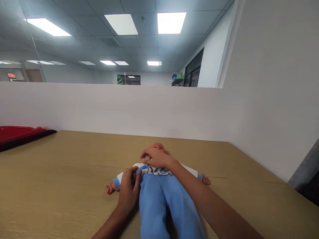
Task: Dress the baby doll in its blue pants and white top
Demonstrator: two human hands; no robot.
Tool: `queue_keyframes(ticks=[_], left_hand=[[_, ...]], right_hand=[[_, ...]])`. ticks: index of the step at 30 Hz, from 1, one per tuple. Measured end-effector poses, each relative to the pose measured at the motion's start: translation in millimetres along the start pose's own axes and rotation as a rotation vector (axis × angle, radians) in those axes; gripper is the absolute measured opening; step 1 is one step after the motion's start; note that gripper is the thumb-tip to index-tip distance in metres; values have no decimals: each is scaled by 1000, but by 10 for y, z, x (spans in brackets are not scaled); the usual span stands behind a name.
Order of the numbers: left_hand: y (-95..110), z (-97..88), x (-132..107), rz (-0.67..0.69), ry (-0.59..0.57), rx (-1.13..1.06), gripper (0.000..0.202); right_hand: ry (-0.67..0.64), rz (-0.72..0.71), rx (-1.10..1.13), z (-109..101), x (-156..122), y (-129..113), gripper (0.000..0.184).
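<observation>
A baby doll lies on its back, dressed in light-blue trousers and a white top with blue cuffs and a printed animal face on the chest. Its arms are spread to both sides. My left hand is closed on the doll's clothes at the side of its chest, with the thumb in front. Across the doll's neck and upper chest reaches my right hand, its fingers bent and slightly apart by the collar. That hand hides the lower part of the doll's head; whether its fingertips touch the collar is unclear.
The doll rests on a tan tabletop with a seam across it. A red tray-like object with a black edge stands at the far left. Behind the table rises a low white wall with glass above, and another white wall borders the right.
</observation>
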State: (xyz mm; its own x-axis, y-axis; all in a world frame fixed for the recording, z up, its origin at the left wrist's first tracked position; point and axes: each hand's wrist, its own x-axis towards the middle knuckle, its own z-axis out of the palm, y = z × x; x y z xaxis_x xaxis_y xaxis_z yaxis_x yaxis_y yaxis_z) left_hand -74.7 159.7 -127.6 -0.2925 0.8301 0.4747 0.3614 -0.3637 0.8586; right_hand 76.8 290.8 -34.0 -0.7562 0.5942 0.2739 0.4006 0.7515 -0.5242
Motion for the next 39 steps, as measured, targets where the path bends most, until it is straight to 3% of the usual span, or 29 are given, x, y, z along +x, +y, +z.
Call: queue_keyframes(ticks=[4, 7, 10, 14, 17, 21, 27, 33, 39], left_hand=[[-73, 14, 7, 80, 0, 6, 35], [-133, 35, 25, 160, -28, 34, 27], [-164, 56, 27, 195, -27, 42, 24], [-144, 70, 8, 226, -1, 2, 18], [-122, 72, -7, 276, -3, 2, 15], [-119, 69, -29, 243, 53, -21, 16], [-46, 12, 13, -34, 133, -24, 34], [-9, -130, 153, -62, 150, -109, 33], [-202, -214, 415, -150, -98, -396, 45]], right_hand=[[-375, -133, -45, 281, 511, -14, 40], [-473, -200, -80, 463, 616, -27, 35], [-434, -239, -126, 419, 558, -59, 31], [-249, -216, -188, 103, 382, -115, 50], [-130, -161, -211, -76, 242, -139, 48], [-50, -87, -191, -125, 101, -59, 47], [-26, -44, -44, -45, -58, 233, 48], [-50, -25, 107, 80, -203, 311, 37], [-153, -34, 189, 89, -248, 106, 28]])
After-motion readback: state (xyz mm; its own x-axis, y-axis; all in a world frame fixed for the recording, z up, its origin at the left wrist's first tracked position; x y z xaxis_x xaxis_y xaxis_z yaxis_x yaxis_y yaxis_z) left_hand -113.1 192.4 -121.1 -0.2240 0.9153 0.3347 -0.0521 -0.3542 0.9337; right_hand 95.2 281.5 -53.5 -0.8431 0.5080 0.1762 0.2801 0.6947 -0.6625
